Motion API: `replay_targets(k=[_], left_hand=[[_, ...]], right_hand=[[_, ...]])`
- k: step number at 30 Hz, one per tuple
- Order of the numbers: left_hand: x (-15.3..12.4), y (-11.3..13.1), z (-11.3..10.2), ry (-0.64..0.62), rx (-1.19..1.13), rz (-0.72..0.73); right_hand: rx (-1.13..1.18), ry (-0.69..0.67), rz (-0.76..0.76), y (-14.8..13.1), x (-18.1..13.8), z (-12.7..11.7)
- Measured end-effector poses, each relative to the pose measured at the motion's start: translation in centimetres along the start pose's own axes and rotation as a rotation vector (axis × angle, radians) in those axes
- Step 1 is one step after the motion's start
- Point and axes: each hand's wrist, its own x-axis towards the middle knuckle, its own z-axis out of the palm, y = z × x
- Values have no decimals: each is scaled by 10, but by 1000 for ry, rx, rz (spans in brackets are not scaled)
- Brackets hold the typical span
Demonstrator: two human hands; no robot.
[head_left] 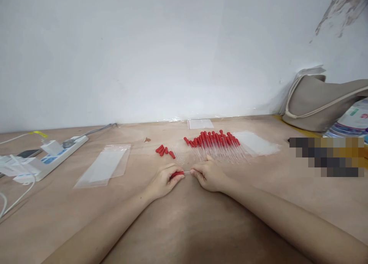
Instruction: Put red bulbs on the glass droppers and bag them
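My left hand [166, 181] is closed around a red rubber bulb [177, 174], its tip pointing right. A thin clear dropper tube [186, 172] runs from the bulb's mouth into my right hand [209, 174], whose fingers pinch it. Whether the tube is inside the bulb or only touching it, I cannot tell. Just beyond my left hand lie several loose red bulbs [162, 150] and a few clear tubes [178, 154]. Behind my right hand, a row of droppers with red bulbs [214, 138] and clear tubes lies side by side on the table.
Clear zip bags [103, 166] lie at left, with more bags [255, 143] right of the droppers and one [200, 123] by the wall. A power strip [54, 158] with chargers and cables is at far left. A grey bag [319, 103] stands at the back right.
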Motion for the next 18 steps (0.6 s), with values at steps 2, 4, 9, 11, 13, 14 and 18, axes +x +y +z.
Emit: replay_targets(k=[2,4,9,11,13,14,18], left_hand=[[0,0,-1,-10,5,21],[0,0,-2,-18,3,30],[0,1,-1,-1,11,50],[1,0,-2,3,26,60],[3,-3,-4,17,62,73],[4,-5,-6,39,88,78],[7,-25,-16,227,213,6]], right_hand=[[13,-48,28,-3,1,-1],[38,-84,52,-4,2,-1],[140,-146,100,-7,4,-1],[145,-160,105,-8,5,-3],[137,-172,109,-9,6,-9],[146,-184,119,-9,7,-13],[243,-238,365,1,16,-29]])
